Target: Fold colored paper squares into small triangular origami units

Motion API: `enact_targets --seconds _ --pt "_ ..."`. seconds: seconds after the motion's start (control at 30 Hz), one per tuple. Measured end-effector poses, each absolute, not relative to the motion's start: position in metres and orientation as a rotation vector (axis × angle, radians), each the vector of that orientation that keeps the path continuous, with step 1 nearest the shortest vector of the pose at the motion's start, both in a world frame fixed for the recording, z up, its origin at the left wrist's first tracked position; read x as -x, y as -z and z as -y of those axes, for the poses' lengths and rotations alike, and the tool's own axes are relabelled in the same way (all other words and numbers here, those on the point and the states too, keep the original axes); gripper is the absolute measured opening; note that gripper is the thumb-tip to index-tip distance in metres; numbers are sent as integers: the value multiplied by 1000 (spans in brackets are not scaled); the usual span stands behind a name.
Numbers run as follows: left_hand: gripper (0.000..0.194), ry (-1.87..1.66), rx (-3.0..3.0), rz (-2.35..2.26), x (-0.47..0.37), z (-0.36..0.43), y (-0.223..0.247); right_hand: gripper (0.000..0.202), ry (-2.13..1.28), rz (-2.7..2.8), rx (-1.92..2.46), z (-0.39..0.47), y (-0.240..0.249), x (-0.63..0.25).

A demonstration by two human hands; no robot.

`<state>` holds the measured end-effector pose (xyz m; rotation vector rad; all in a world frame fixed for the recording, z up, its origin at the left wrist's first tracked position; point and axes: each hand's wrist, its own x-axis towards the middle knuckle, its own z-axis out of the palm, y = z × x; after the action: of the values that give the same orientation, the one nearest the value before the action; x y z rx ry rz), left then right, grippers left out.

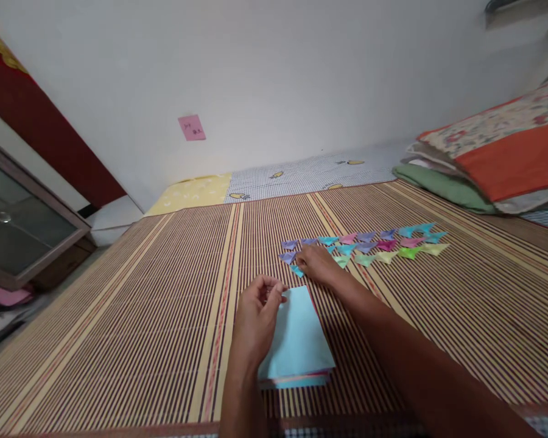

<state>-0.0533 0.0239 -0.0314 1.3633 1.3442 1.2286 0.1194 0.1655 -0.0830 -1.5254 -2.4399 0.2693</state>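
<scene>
A stack of coloured paper sheets, light blue on top [301,334], lies on the striped mat [178,304]. Over its upper left corner is my left hand [261,313], its fingers curled and the thumb near the fingertips; whether anything small is between them cannot be made out. My right hand [317,263] reaches farther out to the rows of small folded paper pieces [365,246], fingers bent down at the left end. A small blue folded piece [296,270] lies beside its fingertips. The rows hold several purple, blue, pink, green and yellow pieces.
Folded bedding with an orange and floral cover [511,152] is piled at the right. A pink note [192,128] is on the white wall. Yellow cloth [192,193] and checked cloth [296,176] lie behind the mat. A glass-fronted cabinet [22,213] stands at the left.
</scene>
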Motion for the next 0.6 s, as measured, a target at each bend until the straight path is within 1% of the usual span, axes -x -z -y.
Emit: enact_targets --seconds 0.13,0.2,0.23,0.27,0.33,0.5,0.6 --pt "23 -1222 -1366 -1353 53 -24 32 33 -313 2383 1443 -167 79 -130" --pt "23 -1223 -1358 -1357 53 -24 32 21 -332 2325 1391 -168 74 -141" --pt "22 -1222 -1355 -1358 53 -24 32 10 -333 2279 1373 -168 71 -147" --pt "22 -1221 -1355 -1361 53 -24 31 8 -326 2226 1359 -168 68 -153" --pt "22 -1217 -1360 -1366 53 -24 31 12 -309 2117 1344 -166 63 -163" --pt "22 -1225 -1358 -1353 52 -23 31 10 -357 1960 1288 -145 62 -176" --pt "22 -1265 -1360 -1356 55 -23 30 18 -393 1846 1285 -122 66 -181"
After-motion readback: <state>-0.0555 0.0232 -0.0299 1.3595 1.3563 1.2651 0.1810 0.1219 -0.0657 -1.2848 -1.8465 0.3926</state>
